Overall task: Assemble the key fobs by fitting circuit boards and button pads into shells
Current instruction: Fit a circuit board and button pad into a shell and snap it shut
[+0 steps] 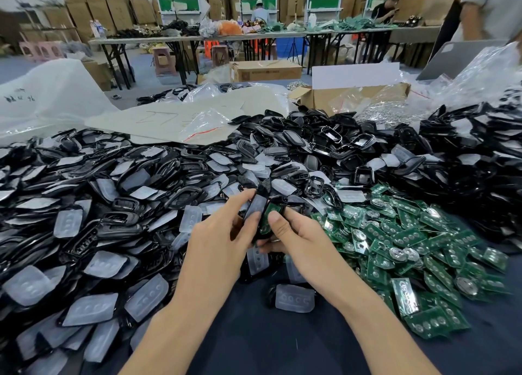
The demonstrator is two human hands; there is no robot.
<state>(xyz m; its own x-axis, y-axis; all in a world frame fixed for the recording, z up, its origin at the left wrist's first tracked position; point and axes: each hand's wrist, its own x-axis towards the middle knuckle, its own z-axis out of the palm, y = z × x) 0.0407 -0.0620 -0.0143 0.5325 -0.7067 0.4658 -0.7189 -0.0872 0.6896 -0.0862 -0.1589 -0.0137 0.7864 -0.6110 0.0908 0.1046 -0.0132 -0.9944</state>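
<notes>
Green circuit board (269, 216) sits in shell (280, 201) pinched by right hand (299, 240); left hand (217, 240) fingers (241, 198) clamp padded shell half (255, 208), both left of board pile (409, 247). Next, likely: align halves, snap together

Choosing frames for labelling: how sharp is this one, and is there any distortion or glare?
Head view, centre: left hand, right hand, shell and board are sharp. Head view, edges: smeared and stretched by the wide-angle bend. Head view, background: far tables soft. Light even, shadows faint. Glare on bags and board pile clips.
</notes>
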